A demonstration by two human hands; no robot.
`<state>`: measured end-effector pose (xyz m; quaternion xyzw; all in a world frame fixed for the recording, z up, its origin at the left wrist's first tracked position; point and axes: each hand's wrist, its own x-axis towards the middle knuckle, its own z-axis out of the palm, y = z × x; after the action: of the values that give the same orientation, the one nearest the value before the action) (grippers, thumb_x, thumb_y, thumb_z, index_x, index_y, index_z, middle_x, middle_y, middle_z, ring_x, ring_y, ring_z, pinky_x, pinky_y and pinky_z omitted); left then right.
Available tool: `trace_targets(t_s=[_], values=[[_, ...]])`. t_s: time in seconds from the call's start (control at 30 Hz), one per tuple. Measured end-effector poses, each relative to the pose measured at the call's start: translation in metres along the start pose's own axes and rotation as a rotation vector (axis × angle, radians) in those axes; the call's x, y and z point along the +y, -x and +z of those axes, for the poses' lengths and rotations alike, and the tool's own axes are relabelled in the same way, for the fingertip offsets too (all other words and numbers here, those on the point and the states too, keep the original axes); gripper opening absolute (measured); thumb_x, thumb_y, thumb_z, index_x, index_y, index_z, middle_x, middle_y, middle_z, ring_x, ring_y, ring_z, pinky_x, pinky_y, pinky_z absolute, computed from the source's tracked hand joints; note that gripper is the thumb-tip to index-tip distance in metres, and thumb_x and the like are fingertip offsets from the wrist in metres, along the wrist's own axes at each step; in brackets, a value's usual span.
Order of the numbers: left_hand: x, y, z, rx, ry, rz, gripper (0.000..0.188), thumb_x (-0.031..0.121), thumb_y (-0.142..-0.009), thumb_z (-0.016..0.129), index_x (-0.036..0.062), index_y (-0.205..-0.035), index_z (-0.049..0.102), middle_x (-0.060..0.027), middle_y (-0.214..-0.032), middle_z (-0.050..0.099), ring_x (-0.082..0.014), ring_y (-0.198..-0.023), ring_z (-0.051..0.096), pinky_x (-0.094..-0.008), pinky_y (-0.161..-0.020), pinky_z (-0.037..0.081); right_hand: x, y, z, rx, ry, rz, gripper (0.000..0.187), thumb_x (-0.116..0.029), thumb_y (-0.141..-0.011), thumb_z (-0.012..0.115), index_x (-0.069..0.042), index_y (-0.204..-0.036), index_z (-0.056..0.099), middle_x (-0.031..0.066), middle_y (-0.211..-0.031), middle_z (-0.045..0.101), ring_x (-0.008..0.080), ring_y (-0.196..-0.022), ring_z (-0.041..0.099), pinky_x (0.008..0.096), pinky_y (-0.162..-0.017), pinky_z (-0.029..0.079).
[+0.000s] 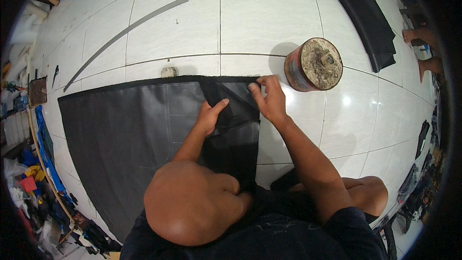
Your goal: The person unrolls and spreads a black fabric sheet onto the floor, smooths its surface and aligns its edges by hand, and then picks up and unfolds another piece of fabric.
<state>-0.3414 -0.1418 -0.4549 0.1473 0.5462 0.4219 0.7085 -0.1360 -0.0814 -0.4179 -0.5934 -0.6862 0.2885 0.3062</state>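
Observation:
A large sheet of black leather-like material [115, 130] lies on the floor in front of me, with faint lines marked on it. Over its far right part is a smaller piece of black cloth [236, 108], partly folded. My left hand [210, 118] grips this cloth near its left side, thumb on top and the other fingers mostly hidden. At the far right corner, my right hand [271, 100] pinches the edge of the black material between thumb and fingers. Whether it holds one layer or both, I cannot tell.
A stained round can [315, 65] stands just beyond my right hand. A long grey strip like a ruler [130, 29] and a small pale block [169, 71] lie past the sheet. Folded black material [363, 17] is far right, near another person's feet [421, 36]. Clutter [36, 178] lines the left.

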Motion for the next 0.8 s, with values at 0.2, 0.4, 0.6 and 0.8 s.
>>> trace_targets(t_s=[0.2,0.4,0.6,0.8], values=[[0.004,0.002,0.009,0.006,-0.007,-0.013,0.023,0.014,-0.087,0.068,-0.0001,-0.105,0.063,-0.0063,-0.096,0.067,-0.0169,-0.083,0.065,-0.0310,-0.076,0.053,0.006,0.009,0.005,-0.505,-0.120,-0.013,0.031,-0.034,-0.084,0.071,-0.004,-0.082,0.065,0.0108,-0.075,0.060,0.0249,-0.072,0.059,0.0381,-0.065,0.046],[0.006,0.004,0.009,0.035,0.002,-0.006,0.026,0.014,-0.086,0.069,-0.0009,-0.106,0.062,-0.0076,-0.100,0.067,-0.0175,-0.085,0.065,-0.0310,-0.076,0.053,0.008,0.001,0.009,-0.529,-0.054,0.119,0.035,-0.035,-0.091,0.063,-0.002,-0.081,0.067,0.0124,-0.070,0.061,0.0259,-0.069,0.059,0.0381,-0.064,0.046],[0.000,-0.002,0.005,0.032,-0.016,-0.003,0.028,0.014,-0.087,0.067,-0.0006,-0.110,0.060,-0.0085,-0.102,0.066,-0.0197,-0.090,0.065,-0.0335,-0.080,0.053,0.004,-0.003,0.004,0.106,-0.017,0.186,0.031,-0.031,-0.093,0.059,-0.002,-0.103,0.063,0.0158,-0.096,0.059,0.0331,-0.088,0.060,0.0420,-0.078,0.047],[-0.005,-0.003,0.001,-0.015,-0.011,0.020,0.028,0.013,-0.088,0.066,0.0012,-0.113,0.058,-0.0089,-0.104,0.066,-0.0215,-0.092,0.065,-0.0355,-0.081,0.053,0.010,0.007,0.003,-0.550,-0.066,-0.073,0.036,-0.035,-0.075,0.079,-0.004,-0.085,0.064,0.0090,-0.077,0.061,0.0251,-0.077,0.059,0.0346,-0.069,0.047]])
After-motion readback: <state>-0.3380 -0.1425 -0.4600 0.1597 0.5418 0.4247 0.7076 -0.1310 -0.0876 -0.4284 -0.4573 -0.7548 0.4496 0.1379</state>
